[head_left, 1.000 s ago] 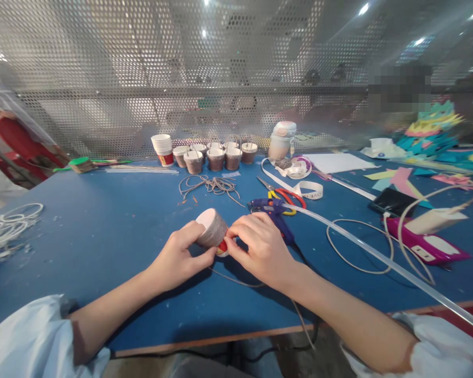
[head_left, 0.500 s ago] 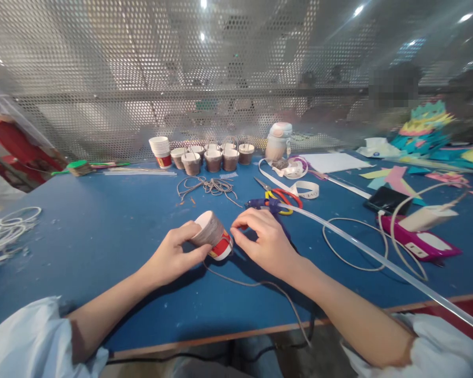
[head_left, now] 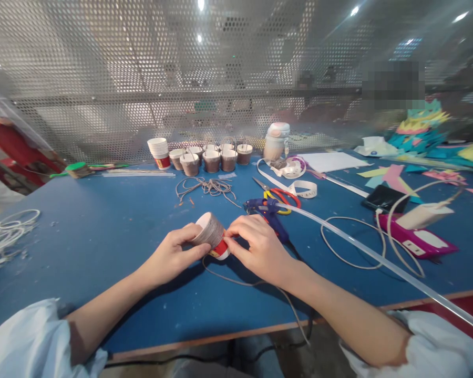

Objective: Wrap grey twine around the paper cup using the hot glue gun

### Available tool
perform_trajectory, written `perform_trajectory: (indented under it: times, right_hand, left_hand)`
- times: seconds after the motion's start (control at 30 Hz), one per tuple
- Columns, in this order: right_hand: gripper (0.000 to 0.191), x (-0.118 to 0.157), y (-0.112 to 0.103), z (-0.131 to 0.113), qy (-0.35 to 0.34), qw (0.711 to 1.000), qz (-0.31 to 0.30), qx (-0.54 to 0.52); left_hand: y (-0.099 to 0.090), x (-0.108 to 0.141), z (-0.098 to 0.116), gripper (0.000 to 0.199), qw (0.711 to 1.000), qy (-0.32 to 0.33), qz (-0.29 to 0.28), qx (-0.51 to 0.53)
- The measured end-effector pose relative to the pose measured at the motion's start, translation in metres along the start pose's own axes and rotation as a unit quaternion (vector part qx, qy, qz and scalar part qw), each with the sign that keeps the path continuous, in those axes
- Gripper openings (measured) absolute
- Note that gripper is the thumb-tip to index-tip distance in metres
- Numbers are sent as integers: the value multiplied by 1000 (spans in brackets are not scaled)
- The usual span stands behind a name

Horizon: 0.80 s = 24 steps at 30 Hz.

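Closest to me, a thin grey cord (head_left: pixel 236 283) runs across the blue table (head_left: pixel 102 236) and dangles past its front edge; just beyond that I've got my left hand (head_left: pixel 179 252) curled partway around a paper cup (head_left: pixel 213 236), thumb along the outside, fingers at the rim; cup's tipped over, mouth up and to the left, held above the tabletop between both hands; grey cord wraps its upper part, red and white shows lower down; my right hand (head_left: pixel 256 244) has thumb and fingertips nearly together against the cup's lower side, can't tell from my feed if there's cord pinched in there; a blue glue gun (head_left: pixel 274 220) lies just past that hand, clear stick poking out its back; scissors (head_left: pixel 289 199) sit right behind it, a loose tangle of cord (head_left: pixel 211 188) off to their left; further back there's a cluster of wrapped cups (head_left: pixel 212 161) beside a paper cup stack (head_left: pixel 158 149), then the perforated metal screen (head_left: pixel 142 94).
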State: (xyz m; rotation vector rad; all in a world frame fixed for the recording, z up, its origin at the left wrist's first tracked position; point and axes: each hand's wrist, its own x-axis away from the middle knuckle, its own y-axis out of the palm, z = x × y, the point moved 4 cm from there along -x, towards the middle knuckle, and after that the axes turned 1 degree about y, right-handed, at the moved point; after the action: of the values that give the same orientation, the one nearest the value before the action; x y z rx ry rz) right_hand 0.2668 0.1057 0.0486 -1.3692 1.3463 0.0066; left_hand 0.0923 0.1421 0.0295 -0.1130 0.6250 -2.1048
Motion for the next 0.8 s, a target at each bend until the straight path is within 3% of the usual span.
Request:
perform_trajectory:
  times: [0.4, 0.8]
  right_hand:
    - [16, 0, 0, 0, 7, 1000, 3, 22]
    - [13, 1, 4, 3, 18, 999, -24, 27]
  left_hand:
    - [1, -1, -1, 25, 999, 30, -31, -18]
    - [-1, -3, -1, 21, 997, 65, -27, -22]
